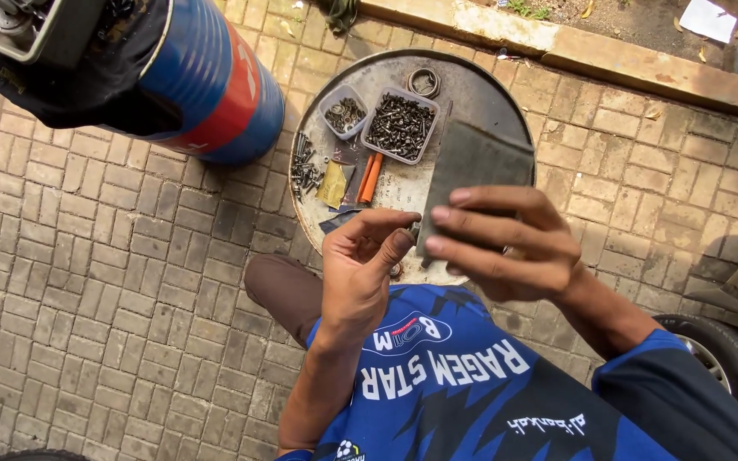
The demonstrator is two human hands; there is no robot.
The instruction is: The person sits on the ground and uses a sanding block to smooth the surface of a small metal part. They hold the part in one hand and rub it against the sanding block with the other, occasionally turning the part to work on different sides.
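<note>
My right hand (pixel 506 243) grips a dark grey sheet of abrasive paper (pixel 471 166), fingers flat across its lower part. My left hand (pixel 365 269) pinches a small dark metal part (pixel 413 232) between thumb and fingertips, right against the sheet's lower left edge. Both hands are held above the near rim of a round metal drum lid (pixel 493 90). What the small part is stays too small to tell.
On the drum lid sit two clear trays of dark screws (pixel 401 125), loose bolts (pixel 305 166), an orange-handled tool (pixel 371 177) and a metal ring (pixel 424 82). A blue and red drum (pixel 207 77) lies at upper left. Brick paving surrounds; a tyre (pixel 728 363) is at right.
</note>
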